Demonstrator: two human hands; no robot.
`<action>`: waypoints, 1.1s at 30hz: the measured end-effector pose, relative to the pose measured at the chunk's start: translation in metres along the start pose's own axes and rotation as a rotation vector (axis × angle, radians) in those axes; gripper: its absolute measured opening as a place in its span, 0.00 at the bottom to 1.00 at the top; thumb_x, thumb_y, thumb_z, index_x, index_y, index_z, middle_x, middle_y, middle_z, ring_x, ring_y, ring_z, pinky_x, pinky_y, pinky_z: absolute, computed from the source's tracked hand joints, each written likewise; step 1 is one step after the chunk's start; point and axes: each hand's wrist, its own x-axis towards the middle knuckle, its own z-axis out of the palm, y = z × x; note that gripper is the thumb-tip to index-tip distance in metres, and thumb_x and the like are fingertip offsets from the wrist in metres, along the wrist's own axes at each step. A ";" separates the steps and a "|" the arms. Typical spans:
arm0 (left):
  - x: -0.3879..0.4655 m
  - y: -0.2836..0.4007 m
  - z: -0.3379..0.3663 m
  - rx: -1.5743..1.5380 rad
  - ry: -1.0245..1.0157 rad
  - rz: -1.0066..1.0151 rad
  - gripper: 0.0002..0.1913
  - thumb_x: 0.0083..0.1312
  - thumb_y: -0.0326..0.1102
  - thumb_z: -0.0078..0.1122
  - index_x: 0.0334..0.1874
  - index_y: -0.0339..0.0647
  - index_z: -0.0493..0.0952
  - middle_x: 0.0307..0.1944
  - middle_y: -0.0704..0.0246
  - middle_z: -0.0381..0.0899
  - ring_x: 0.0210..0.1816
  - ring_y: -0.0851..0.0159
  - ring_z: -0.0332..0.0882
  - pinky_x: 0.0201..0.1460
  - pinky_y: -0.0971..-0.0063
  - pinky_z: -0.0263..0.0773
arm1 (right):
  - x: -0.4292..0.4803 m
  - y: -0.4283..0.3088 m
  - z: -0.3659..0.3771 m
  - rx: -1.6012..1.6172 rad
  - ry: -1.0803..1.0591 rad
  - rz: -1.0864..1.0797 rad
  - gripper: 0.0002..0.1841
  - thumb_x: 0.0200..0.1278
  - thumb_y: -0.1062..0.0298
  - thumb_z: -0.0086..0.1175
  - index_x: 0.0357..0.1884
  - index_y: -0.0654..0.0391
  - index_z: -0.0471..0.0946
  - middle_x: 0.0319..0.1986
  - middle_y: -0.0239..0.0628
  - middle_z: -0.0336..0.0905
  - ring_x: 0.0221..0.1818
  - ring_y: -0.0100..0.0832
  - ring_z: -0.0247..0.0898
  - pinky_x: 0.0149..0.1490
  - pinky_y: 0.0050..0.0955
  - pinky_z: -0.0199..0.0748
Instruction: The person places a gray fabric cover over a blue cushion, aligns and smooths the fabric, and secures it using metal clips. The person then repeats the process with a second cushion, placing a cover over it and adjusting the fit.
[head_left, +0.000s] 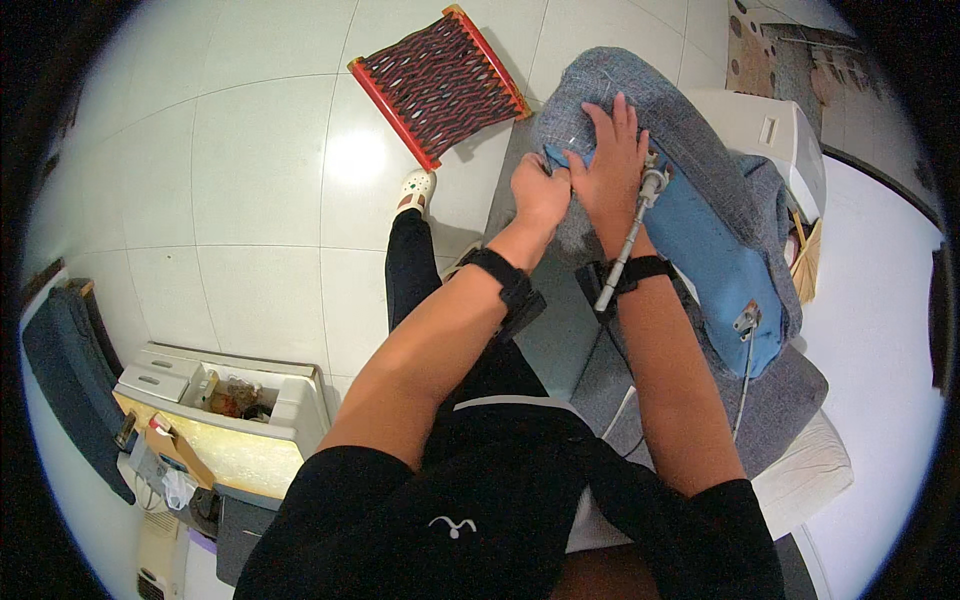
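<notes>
A padded cushion or headrest lies before me on a grey upholstered seat, its blue inner face (712, 247) partly wrapped in grey fabric (652, 90). My left hand (541, 191) has its fingers curled on the fabric's edge at the near left end, pinching it. Beside it, my right hand (613, 161) rests spread on the grey and blue fabric, fingers apart. A metal rod with a jointed bracket (651, 184) stands out by my right wrist, and a second metal bracket (748, 322) is on the blue face lower right. Both wrists wear black straps.
A red-framed folding stool with woven cords (442, 86) stands on the tiled floor. Grey seat upholstery (787, 390) lies beneath the cushion. A white appliance (757, 135) sits behind it. At lower left is an open cabinet unit (292, 397) with things inside.
</notes>
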 end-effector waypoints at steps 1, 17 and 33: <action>-0.004 0.003 -0.008 -0.155 -0.063 -0.107 0.05 0.58 0.26 0.54 0.31 0.30 0.70 0.26 0.63 0.75 0.27 0.63 0.75 0.29 0.68 0.72 | -0.002 -0.001 -0.003 -0.047 -0.015 -0.018 0.36 0.43 0.65 0.65 0.60 0.45 0.66 0.67 0.46 0.53 0.68 0.55 0.48 0.68 0.59 0.42; -0.006 0.054 -0.029 -1.005 -0.390 -0.401 0.07 0.60 0.18 0.45 0.36 0.35 0.71 0.31 0.67 0.74 0.30 0.68 0.75 0.39 0.77 0.78 | -0.011 0.015 -0.043 0.469 -0.267 0.009 0.28 0.59 0.76 0.46 0.65 0.54 0.65 0.66 0.46 0.57 0.70 0.52 0.46 0.72 0.44 0.40; 0.044 0.071 -0.049 0.625 -0.112 1.073 0.25 0.38 0.44 0.76 0.38 0.45 0.76 0.47 0.58 0.75 0.48 0.51 0.73 0.44 0.59 0.69 | -0.060 0.022 -0.043 0.042 0.050 0.267 0.09 0.52 0.64 0.61 0.35 0.52 0.79 0.33 0.35 0.76 0.39 0.42 0.70 0.46 0.42 0.63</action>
